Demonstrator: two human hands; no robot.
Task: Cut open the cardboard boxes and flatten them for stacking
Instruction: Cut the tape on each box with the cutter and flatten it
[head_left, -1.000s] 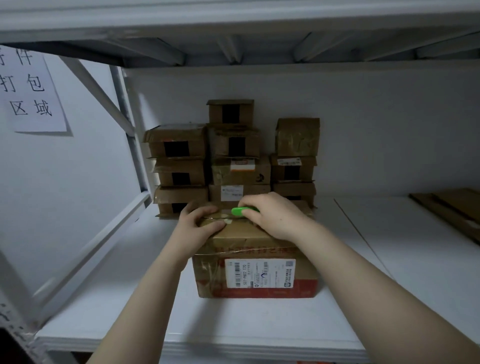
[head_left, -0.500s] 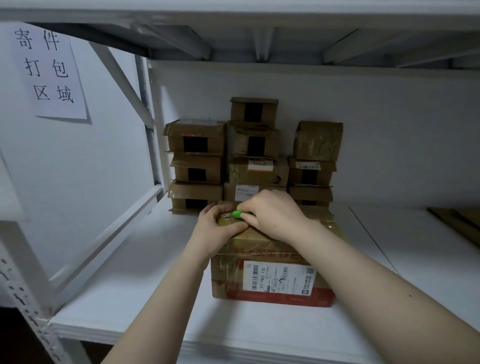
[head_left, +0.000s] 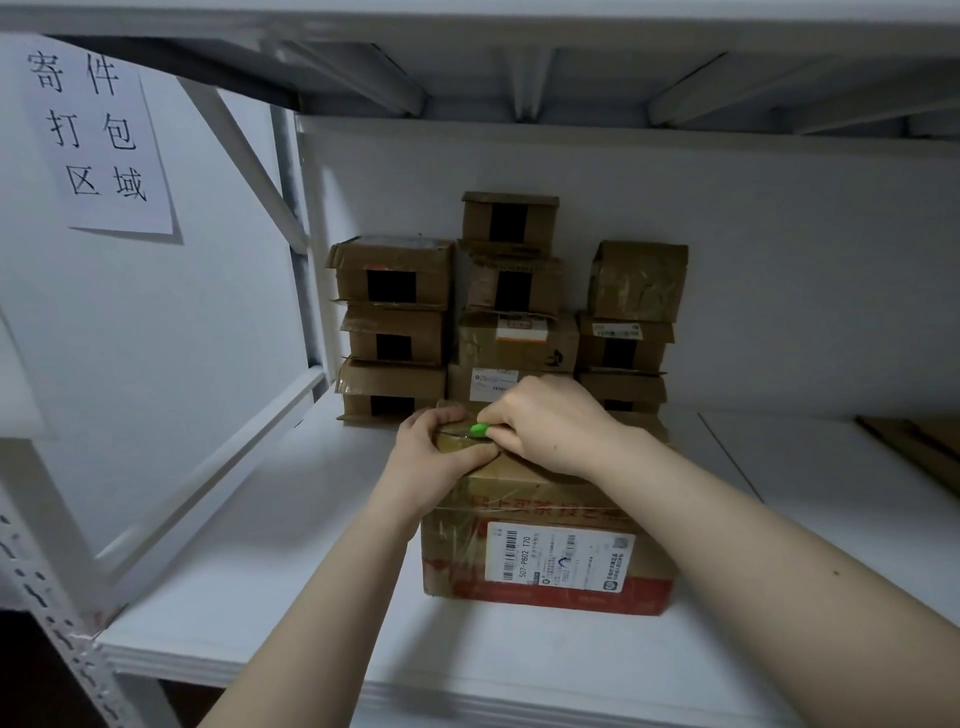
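Box (head_left: 545, 551): front of shelf (head_left: 260, 545), top still taped.
Right hand (head_left: 550, 421): grip closed round green cutter (head_left: 479, 430) at the top's far-left corner.
Left hand (head_left: 441, 452): grip curled over that corner, just beside the blade.
Cut: likely rightward, away from left fingers.

- Ten stacked boxes (head_left: 395, 270) stood at the back.
- One front box (head_left: 550, 566) sat apart.
- Two hands showed: left hand (head_left: 441, 457), right hand (head_left: 550, 421).
- One cutter (head_left: 479, 429) was there.
- One sign (head_left: 96, 140) hung.
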